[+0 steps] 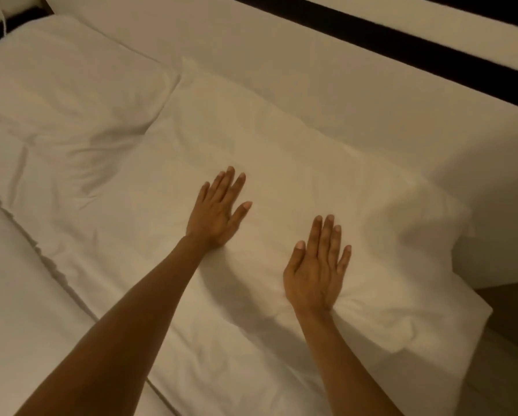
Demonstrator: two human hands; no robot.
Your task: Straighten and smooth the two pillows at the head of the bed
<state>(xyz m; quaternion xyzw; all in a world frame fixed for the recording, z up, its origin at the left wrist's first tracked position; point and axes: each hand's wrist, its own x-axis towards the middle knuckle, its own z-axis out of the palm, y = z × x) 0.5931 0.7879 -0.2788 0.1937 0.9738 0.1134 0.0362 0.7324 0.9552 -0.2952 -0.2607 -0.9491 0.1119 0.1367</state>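
Two white pillows lie side by side along the headboard. The near pillow (281, 151) fills the middle and right of the view. The far pillow (56, 94) lies at the upper left and is creased where the two meet. My left hand (218, 208) rests flat, palm down, on the middle of the near pillow with its fingers spread. Palm down as well, my right hand (317, 265) presses flat on the same pillow nearer its right end, denting the fabric under the wrist. Neither hand holds anything.
A pale padded headboard (311, 55) with a dark band (401, 34) runs behind the pillows. The white duvet (17, 310) with a ridged edge covers the bed at lower left. Beyond the pillow's right end is a brown floor or side surface (512, 307).
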